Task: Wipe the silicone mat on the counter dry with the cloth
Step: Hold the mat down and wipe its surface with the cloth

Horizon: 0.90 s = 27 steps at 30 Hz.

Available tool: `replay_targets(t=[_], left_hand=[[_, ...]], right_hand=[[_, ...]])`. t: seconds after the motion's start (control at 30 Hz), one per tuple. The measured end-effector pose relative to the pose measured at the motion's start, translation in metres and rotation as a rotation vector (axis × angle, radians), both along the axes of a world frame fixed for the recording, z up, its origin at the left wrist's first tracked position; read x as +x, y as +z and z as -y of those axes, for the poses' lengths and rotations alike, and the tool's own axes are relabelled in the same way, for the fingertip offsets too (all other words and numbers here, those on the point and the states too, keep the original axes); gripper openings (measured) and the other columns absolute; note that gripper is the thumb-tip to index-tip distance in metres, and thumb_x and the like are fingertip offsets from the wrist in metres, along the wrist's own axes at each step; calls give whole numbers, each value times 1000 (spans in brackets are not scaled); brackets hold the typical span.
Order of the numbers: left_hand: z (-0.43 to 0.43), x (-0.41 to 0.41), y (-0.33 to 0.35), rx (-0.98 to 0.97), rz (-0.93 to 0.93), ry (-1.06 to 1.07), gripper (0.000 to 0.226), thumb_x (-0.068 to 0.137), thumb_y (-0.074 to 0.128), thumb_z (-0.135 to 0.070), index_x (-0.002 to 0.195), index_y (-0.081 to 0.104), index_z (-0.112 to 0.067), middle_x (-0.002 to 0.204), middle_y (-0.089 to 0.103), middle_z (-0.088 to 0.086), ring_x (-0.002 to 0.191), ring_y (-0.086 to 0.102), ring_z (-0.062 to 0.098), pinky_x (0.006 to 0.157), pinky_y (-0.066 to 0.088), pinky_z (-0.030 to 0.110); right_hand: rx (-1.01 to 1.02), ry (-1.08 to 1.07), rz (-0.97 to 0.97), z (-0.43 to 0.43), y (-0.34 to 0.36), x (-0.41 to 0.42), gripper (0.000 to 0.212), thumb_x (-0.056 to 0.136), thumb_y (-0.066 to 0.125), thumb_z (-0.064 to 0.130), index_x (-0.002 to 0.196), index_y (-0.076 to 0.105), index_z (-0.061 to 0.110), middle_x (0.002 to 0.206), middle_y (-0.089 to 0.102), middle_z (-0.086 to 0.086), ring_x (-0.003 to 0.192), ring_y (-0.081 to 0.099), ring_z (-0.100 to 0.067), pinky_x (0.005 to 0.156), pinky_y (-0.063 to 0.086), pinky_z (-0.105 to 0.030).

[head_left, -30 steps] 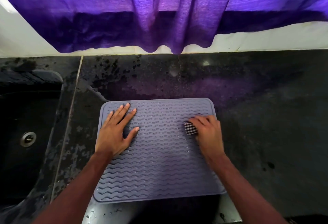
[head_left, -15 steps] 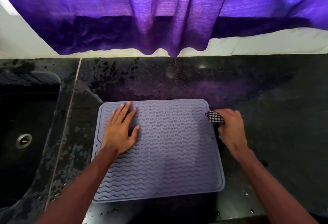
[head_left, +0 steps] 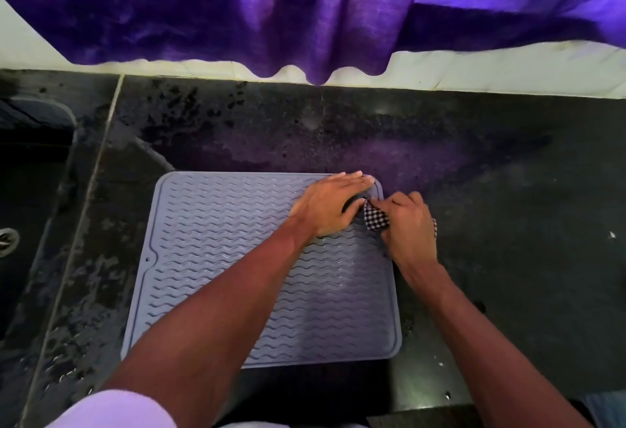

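Wet dark counter (head_left: 491, 190): L hand (head_left: 330, 205) fingers flat on far-R corner of mat (head_left: 220, 241), R hand (head_left: 410, 224) fingers clamp cloth (head_left: 375, 219) beside.

Purple curtain (head_left: 305, 10) over black counter (head_left: 508, 173)

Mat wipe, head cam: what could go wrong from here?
1. The cloth, bunched in the right hand, sits at the mat's right edge; overshooting onto the wet-looking counter could rewet it.
2. The left hand lies flat on the far right corner, so that patch may get skipped.
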<state>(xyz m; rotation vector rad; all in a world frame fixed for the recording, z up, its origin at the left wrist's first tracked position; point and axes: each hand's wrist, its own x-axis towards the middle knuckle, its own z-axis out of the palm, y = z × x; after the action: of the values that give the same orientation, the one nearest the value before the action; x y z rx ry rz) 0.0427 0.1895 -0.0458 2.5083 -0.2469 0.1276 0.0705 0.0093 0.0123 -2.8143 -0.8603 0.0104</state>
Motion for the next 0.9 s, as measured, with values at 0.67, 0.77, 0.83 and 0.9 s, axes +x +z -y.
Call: replay_targets(t=[0.67,0.77,0.83,0.9], left_hand=[[2,0,-1,53,14,35,56,101,53,-40,152,46,-17,156,47,-2,149,35,11,125,23,32],[2,0,-1,55,25,31,56,101,53,-43,150,49,-17,155,48,-2,149,35,11,125,22,32],[2,0,-2,63,29,36,56,101,53,-45,150,48,-18,156,47,-2,149,34,10,125,22,31],[2,0,-3,69,30,40,57,101,52,-46,151,48,-19,156,47,-3,149,35,10,125,21,31]], right_hand=[[-71,-12,-255,79,18,-127,72,41,77,-8,109,73,14,83,62,4,77,54,-24,63,54,-41],[-203,79,-355,84,33,-116,53,56,77,0,102,75,26,81,64,5,77,58,-24,65,53,-40],[-241,59,-432,80,42,-100,43,65,66,5,98,74,32,84,66,4,83,61,-26,70,53,-40],[-126,-34,-429,72,43,-87,52,63,61,-1,101,74,32,86,69,3,83,60,-26,72,54,-39]])
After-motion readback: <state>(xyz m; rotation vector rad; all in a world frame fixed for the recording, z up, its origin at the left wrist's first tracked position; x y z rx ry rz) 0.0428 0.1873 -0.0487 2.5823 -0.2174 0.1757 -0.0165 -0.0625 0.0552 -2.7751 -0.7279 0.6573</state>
